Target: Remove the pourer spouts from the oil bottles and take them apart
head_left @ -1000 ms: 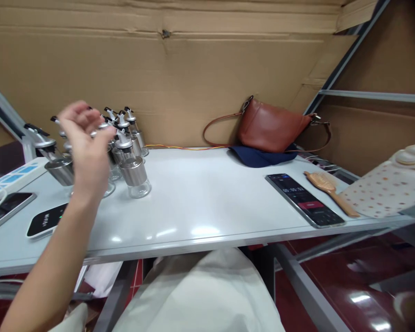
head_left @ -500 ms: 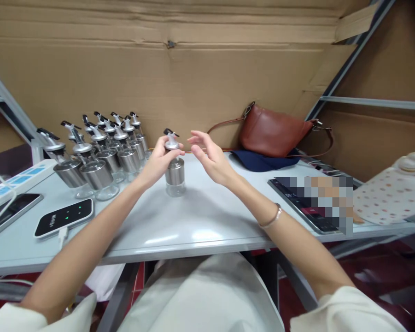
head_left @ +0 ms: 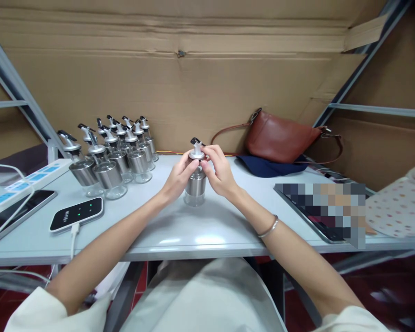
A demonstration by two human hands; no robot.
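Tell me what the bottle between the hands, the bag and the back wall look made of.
Bottle: see-through base, glass or perhaps clear plastic; grey sleeve, seemingly brushed metal from its streaky shine. Bag: smooth leather or imitation, judging by its sheen. Back wall: matte cardboard, apparently, from its brown creased surface.

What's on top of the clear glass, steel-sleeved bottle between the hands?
A silver-coloured spout with a black lever tops the bottle. The left hand and right hand hide both sides just below, so the joint can't be fully seen.

Left hand (head_left: pixel 179 180) and right hand (head_left: pixel 221 173) curl close together, forearms (head_left: pixel 105 249) angled inward.
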